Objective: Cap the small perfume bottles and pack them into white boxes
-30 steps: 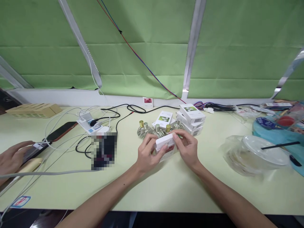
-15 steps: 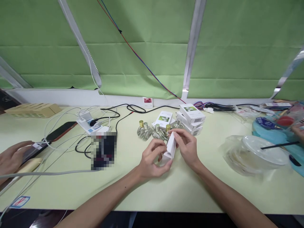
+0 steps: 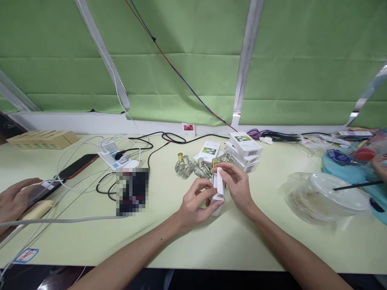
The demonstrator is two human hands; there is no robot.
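Between my hands is a small white carton [image 3: 219, 189] with a raised flap along its top. My left hand [image 3: 197, 203] grips its near left side, thumb at the near end and fingers bent over the side. My right hand [image 3: 237, 187] pinches the far right end, thumb on the flap and index finger curled round the far corner. What lies inside the carton is hard to see. Just beyond it stand several glass bottles [image 3: 184, 168] with gold and silver caps. Behind them lies a white box [image 3: 208, 151] with a green flower picture, and to its right rises a stack of similar boxes [image 3: 245, 145].
Left are a power strip [image 3: 111, 159] with tangled cables, a phone [image 3: 78, 166], a blurred dark patch [image 3: 132, 192] and another person's hand [image 3: 16, 199]. Right are a bagged lidded bowl [image 3: 335, 191] and a blue bag [image 3: 338, 165]; another hand [image 3: 379, 167] shows at the edge.
The carton has turned a little in my hands, and its flap end now faces me more. My left fingers have shifted slightly along its side.
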